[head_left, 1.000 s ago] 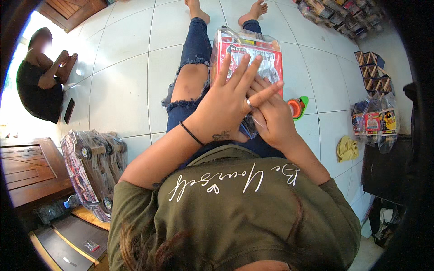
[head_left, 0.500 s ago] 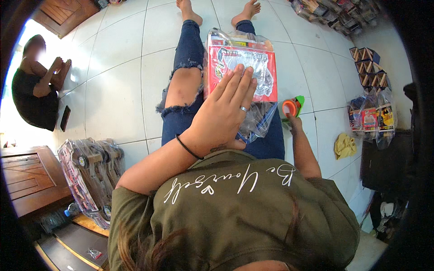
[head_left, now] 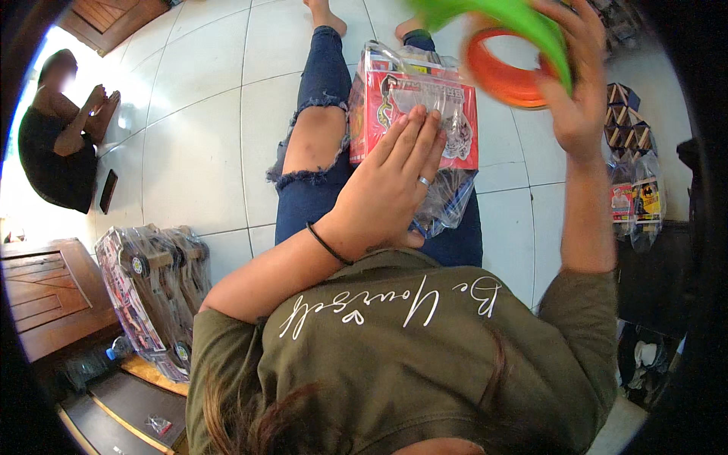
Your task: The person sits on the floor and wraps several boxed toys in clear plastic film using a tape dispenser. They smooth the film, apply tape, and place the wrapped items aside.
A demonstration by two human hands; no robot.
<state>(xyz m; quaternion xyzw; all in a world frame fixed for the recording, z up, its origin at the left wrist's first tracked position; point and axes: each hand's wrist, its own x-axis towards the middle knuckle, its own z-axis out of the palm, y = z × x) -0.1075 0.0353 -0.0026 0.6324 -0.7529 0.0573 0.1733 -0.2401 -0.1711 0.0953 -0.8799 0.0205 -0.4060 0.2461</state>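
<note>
Across my thighs rests a red printed box (head_left: 374, 114) wrapped in clear plastic, with loose film bunched at its near end. My left hand (head_left: 383, 182) lies flat on its top, fingers stretched out and pressing the wrap. Raised up to the right of the box is a green tape dispenser (head_left: 547, 34) with an orange-red roll, slightly blurred. My right hand (head_left: 580, 114) grips it from the right side, its fingers partly cut off by the picture's upper edge.
Plastic-wrapped toy trucks (head_left: 148, 296) stand at the left. Another person (head_left: 57, 144) sits far left by a dark phone (head_left: 109, 191) on the tiled floor. At the right are a wrapped bundle (head_left: 637, 201) and stacked wooden pieces (head_left: 628, 125).
My right hand has lifted the tape dispenser from beside my right thigh, up and to the right. My left hand stays flat on the box.
</note>
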